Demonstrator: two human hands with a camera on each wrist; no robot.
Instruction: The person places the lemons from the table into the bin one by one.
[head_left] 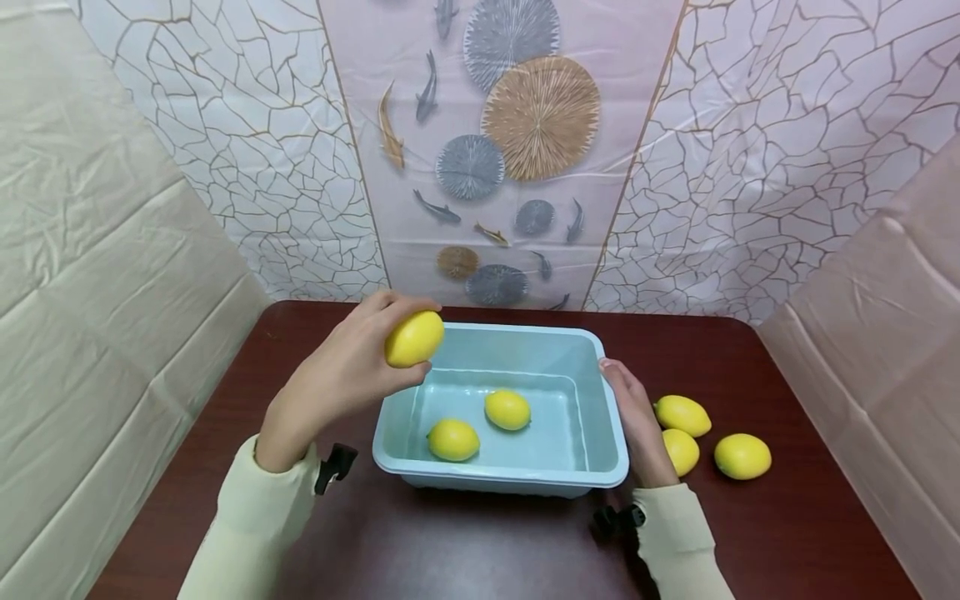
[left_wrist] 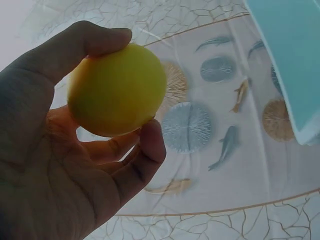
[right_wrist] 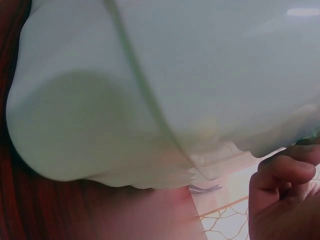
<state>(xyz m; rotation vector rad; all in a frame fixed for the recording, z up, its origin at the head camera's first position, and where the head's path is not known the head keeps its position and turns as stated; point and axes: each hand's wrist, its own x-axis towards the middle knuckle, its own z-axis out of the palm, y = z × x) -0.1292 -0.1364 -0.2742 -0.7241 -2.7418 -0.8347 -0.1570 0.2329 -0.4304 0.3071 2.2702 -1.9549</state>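
My left hand (head_left: 352,354) grips a yellow lemon (head_left: 415,339) between thumb and fingers, raised over the left rim of a light blue plastic basin (head_left: 517,477). In the left wrist view the same lemon (left_wrist: 117,90) sits between thumb and curled fingertips, with the palm showing below. Two more lemons lie on the basin floor, one near the middle (head_left: 507,410) and one nearer the front left (head_left: 453,440). At the basin's right rim my right hand (head_left: 633,408) holds the edge. The right wrist view shows its curled fingers (right_wrist: 285,172) against the basin's outer wall (right_wrist: 100,125).
Three lemons lie on the dark wooden table (head_left: 480,550) right of the basin: one behind (head_left: 682,416), one partly hidden by the right wrist (head_left: 680,452), one farther right (head_left: 742,457). A patterned cloth (head_left: 300,150) hangs behind the table, with plain cloth (head_left: 90,275) at both sides.
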